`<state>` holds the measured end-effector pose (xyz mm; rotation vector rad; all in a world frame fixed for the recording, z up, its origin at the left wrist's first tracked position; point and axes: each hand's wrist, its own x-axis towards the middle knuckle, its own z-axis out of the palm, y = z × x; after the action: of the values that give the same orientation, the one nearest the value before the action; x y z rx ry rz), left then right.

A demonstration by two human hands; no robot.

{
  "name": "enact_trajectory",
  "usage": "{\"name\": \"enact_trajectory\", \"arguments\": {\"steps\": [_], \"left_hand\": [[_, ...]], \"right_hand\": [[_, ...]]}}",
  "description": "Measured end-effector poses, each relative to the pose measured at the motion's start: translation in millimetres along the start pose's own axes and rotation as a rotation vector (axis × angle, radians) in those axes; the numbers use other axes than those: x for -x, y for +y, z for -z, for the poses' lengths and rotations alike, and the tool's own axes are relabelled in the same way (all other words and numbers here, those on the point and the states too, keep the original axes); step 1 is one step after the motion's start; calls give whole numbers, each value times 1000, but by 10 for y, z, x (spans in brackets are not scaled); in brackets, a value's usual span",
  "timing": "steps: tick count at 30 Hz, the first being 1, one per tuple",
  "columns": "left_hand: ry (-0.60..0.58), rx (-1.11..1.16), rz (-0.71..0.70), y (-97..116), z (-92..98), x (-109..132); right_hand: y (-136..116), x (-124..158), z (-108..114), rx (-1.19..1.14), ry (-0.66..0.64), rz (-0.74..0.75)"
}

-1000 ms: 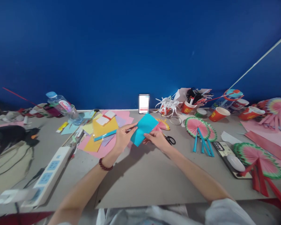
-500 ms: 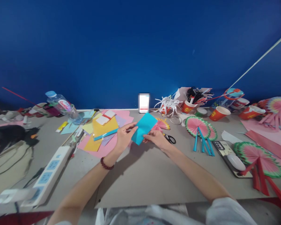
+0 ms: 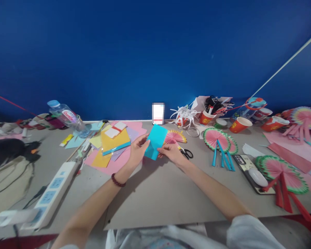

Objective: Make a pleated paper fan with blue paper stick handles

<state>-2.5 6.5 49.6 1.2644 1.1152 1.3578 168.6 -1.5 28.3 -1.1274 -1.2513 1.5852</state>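
Head view: both hands (left [image 3: 137,152], right [image 3: 171,153]) pinch blue paper [image 3: 155,141].

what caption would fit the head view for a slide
Left hand and right hand hold a turquoise paper sheet over a grey table, amid coloured paper, pleated fans and scissors.

Bright, even overhead light; soft shadows under the arms; wide-angle bending, soft edges.

Our tally
We count two hands [image 3: 138,152] [image 3: 172,154], one turquoise sheet [image 3: 155,140], one scissors [image 3: 188,153], one bottle [image 3: 67,117], one power strip [image 3: 52,193], one mouse [image 3: 257,177].
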Motion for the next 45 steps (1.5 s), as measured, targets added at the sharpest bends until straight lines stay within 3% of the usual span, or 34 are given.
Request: {"name": "enact_trajectory", "arguments": {"steps": [5, 11, 14, 21, 25, 31, 35, 38, 41, 45], "left_hand": [[-143, 13, 141, 48, 36, -24], [-86, 31, 129, 35, 66, -55], [-58, 75, 141, 12, 66, -76], [-110, 117, 181, -48, 86, -112], [-150, 131, 214, -138, 123, -150], [-52, 26, 131, -328, 244, -236], [-77, -134, 50, -443, 291, -252], [-103, -251, 30, -530, 275, -224], [-220, -337, 4, -589, 235, -174], [-234, -635, -218, -580, 175, -83]], "right_hand": [[-9, 13, 30, 139, -30, 81], [-29, 23, -6, -4, -78, -28], [-26, 7, -2, -55, -34, -27], [66, -29, 10, 131, 15, 39], [114, -6, -9, 369, 28, 135], [167, 8, 64, 1149, 204, 567], [276, -35, 126, 1512, 233, 529], [348, -84, 170, 1591, 269, 474], [376, -120, 227, 1630, 316, 434], [378, -133, 312, 1666, 379, 408]]}}
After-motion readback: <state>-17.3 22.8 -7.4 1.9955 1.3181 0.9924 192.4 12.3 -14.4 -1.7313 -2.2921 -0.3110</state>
